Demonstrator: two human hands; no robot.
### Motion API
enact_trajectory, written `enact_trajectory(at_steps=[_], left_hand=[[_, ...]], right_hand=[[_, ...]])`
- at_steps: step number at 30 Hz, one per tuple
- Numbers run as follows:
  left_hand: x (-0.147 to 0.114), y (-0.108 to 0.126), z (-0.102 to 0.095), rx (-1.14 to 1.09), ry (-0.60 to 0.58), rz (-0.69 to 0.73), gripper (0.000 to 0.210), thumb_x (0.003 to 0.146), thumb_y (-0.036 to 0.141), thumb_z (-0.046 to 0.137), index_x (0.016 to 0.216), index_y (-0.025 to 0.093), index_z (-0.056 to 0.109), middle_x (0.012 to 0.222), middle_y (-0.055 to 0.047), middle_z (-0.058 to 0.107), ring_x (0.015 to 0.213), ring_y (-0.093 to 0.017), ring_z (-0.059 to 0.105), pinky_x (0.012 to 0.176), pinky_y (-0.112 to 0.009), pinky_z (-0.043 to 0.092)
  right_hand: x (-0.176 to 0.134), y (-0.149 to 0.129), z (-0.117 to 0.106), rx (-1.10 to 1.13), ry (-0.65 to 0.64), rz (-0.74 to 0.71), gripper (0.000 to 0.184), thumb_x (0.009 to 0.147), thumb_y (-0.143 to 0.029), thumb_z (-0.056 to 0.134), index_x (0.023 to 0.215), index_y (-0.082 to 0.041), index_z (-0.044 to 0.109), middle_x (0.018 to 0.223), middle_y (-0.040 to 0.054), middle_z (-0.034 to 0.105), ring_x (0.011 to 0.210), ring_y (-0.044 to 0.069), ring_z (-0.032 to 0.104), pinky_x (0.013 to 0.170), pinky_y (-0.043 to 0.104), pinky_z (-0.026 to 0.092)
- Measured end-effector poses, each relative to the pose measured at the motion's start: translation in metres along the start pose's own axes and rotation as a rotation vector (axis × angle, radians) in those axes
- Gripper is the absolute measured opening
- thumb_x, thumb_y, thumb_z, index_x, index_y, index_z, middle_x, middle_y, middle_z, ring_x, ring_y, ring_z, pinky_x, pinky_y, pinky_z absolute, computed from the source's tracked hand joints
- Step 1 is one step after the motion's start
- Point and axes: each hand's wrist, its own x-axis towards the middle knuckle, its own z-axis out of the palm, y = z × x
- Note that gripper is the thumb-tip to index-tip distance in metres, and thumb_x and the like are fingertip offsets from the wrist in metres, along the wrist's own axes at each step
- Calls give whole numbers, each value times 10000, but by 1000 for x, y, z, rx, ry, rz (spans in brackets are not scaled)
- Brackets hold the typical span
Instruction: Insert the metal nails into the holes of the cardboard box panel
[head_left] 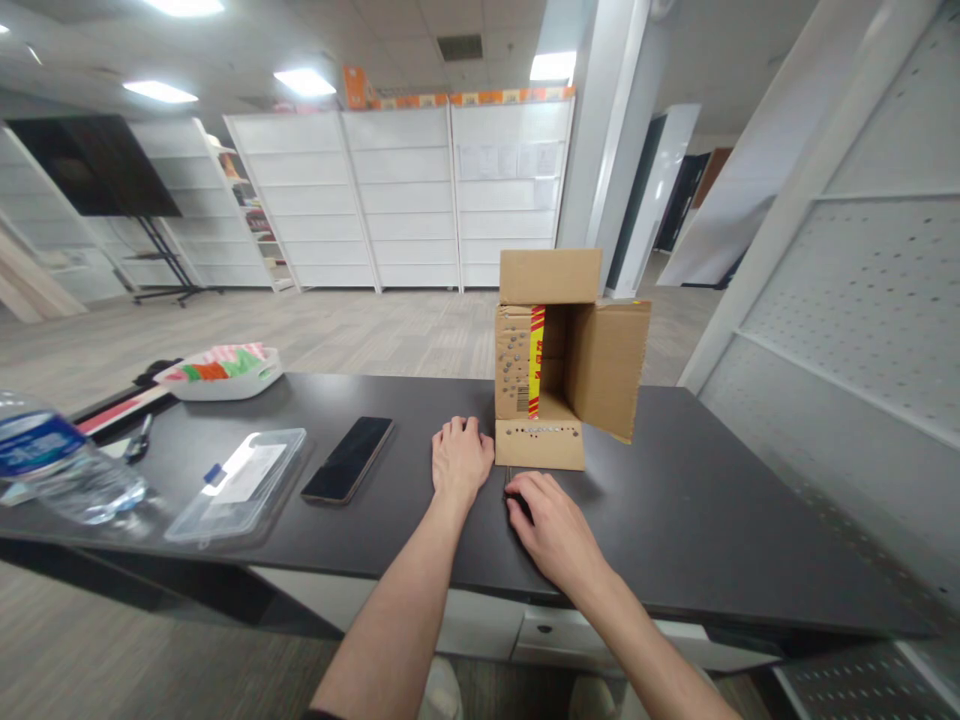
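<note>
A cardboard box (611,365) stands on the dark desk with its open side facing me and its flaps spread. Several small metal screw-like heads dot its left flap, beside a yellow and red tape strip (535,362). A row of holes and heads runs along the lower flap (539,447). My left hand (463,458) lies palm down on the desk, fingers stretched out, by the box's lower left corner. In front of the lower flap, my right hand (551,520) is closed around a dark tool with a thin shaft (519,503); most of it is hidden.
Left of my hands lie a phone (349,460) and a clear plastic case (238,485). Farther left are a water bottle (64,460), a pen-like item (139,438) and a white tray (225,382) with colourful packets. A perforated panel (862,300) borders the right side.
</note>
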Motion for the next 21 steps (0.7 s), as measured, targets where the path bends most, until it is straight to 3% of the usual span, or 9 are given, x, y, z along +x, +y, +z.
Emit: enact_trajectory(at_steps=[13,21], left_hand=[[-1,1,-3,13,-4,-2,303,927,257,433,1135,209,648,1163,-97,646,1104,-250,575,958,-385,411],[0,2,-5,-6,-31,-11,314,933,260,431,1161,216,643,1178,-108,636,1121,-256,564,973,-399,404]], right_hand=[[0,0,0,-13,-34,5,221,970,-168,526,1107,-201,696,1026,74,655,935,210,642,861,340,516],[1,-1,-1,-29,-31,-4,234,981,-181,505,1064,-238,717,989,56,648,894,187,636,813,304,500]])
